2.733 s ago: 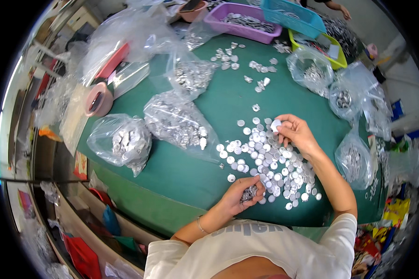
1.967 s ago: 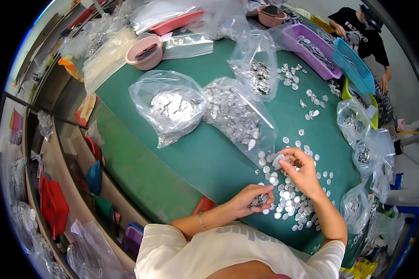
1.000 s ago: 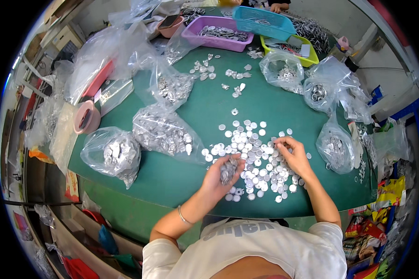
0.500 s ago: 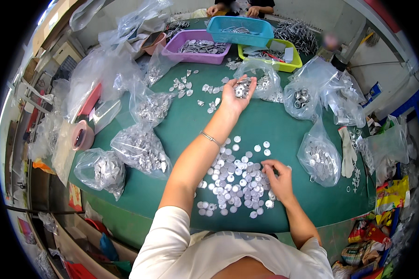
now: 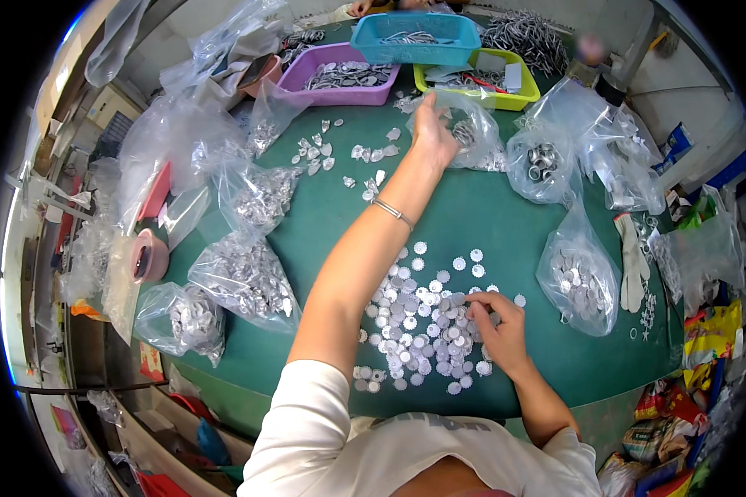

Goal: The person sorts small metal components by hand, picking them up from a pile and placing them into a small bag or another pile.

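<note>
My left hand [image 5: 434, 137] is stretched far across the table, turned on its side with fingers extended. It is at the clear plastic bag [image 5: 487, 132], and small dark metal pieces [image 5: 464, 131] show right beside the palm, inside or just above the bag. The hand partly hides the bag's left side. Low at the centre lies a spread pile of round silver discs with scalloped edges [image 5: 423, 323]. At the pile's right edge my right hand [image 5: 503, 331] has thumb and forefinger pinched together, with what looks like one scalloped disc [image 5: 458, 299] at the fingertips.
Bags of metal parts stand at left [image 5: 247, 277] and right [image 5: 578, 282]. Purple [image 5: 340, 95], blue [image 5: 414, 51] and yellow-green [image 5: 506, 101] baskets are at the back. A white glove [image 5: 632, 269] lies at right. Another person's hand [image 5: 360, 8] shows at the far edge.
My left hand has tipped from palm-up, with metal pieces in it, onto its side at the bag. My right hand stays by the discs, fingers a little closer together.
</note>
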The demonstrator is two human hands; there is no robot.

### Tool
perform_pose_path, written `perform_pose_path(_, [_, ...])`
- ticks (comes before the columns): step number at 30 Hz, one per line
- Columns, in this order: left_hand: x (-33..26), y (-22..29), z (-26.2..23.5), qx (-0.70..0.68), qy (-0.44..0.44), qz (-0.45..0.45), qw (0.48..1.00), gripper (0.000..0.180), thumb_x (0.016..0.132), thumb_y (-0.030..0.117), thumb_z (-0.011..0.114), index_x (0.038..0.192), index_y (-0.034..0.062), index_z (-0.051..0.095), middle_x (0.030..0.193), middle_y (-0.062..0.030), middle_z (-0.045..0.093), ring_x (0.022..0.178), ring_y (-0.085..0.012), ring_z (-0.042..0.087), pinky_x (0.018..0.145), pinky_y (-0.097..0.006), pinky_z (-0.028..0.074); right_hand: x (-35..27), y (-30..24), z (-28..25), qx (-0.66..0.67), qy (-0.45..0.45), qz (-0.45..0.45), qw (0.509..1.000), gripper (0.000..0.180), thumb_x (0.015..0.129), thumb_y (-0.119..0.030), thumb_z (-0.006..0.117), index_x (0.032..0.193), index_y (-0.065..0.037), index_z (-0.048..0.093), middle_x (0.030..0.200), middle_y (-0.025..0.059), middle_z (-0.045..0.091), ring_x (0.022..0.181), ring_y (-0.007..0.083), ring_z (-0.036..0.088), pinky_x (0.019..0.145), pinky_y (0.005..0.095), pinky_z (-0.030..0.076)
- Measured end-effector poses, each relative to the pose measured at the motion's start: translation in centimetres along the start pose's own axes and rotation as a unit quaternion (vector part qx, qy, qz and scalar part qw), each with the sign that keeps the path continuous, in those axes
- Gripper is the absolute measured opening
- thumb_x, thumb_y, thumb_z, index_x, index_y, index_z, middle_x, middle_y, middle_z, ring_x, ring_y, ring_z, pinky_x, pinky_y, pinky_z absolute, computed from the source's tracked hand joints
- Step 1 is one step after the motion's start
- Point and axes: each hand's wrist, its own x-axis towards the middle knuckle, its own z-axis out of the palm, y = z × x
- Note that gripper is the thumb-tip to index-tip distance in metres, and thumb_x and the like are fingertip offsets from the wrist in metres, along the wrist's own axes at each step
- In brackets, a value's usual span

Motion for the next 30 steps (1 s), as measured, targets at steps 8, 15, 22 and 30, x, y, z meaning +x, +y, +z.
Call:
perform_pose_path(8, [-11.9,-1.4,-4.3,0.211,-0.089,0.148,0.962,0.035,0.085,0.009,0.047,0.119,-0.0018,0.047,0.122,-0.015,0.045,0.119,-0.0269,0.041,0.101,-0.041,0.03,1.1,1.8,-2.3,-0.144,0.022,0.006,0.989,0.02,0.081,-0.008,0.057,0.099,0.0,0.059,0.093,0.0127,0.06,0.083,0.0218,0.056,0.074,0.032,0.043])
perform_pose_path(15, [-23.2,-4.5,-15.0,0.848,-0.249,0.212,0.416,0.052,0.081,0.028,0.059,0.127,0.0105,0.043,0.138,-0.0135,0.029,0.128,-0.0396,0.022,0.098,-0.058,0.024,-1.6,1.8,0.1,-0.395,-0.18,-0.079,0.898,0.059,0.078,-0.03,0.062,0.124,0.001,0.042,0.134,0.0197,0.032,0.127,0.0363,0.025,0.102,0.0505,0.022])
perform_pose_path(22, [-29.2,-3.7,-17.1,0.854,-0.244,0.175,0.424,0.045,0.082,0.014,0.056,0.125,0.0095,0.045,0.138,-0.0138,0.031,0.13,-0.0383,0.021,0.101,-0.06,0.017,-4.9,-0.7,0.4,-0.348,-0.265,-0.082,0.896,0.056,0.077,-0.026,0.064,0.123,-0.001,0.044,0.133,0.0166,0.036,0.126,0.0343,0.029,0.102,0.0484,0.025])
perform_pose_path(30, [-21.8,-1.5,-18.6,0.854,0.049,0.277,0.438,0.047,0.084,0.018,0.054,0.126,0.0009,0.039,0.137,-0.0248,0.026,0.127,-0.0441,0.023,0.103,-0.054,0.02,2.4,1.3,0.5,-0.322,-0.128,-0.126,0.929,0.052,0.08,-0.021,0.061,0.124,-0.001,0.043,0.132,0.0175,0.038,0.125,0.0363,0.032,0.101,0.0454,0.026])
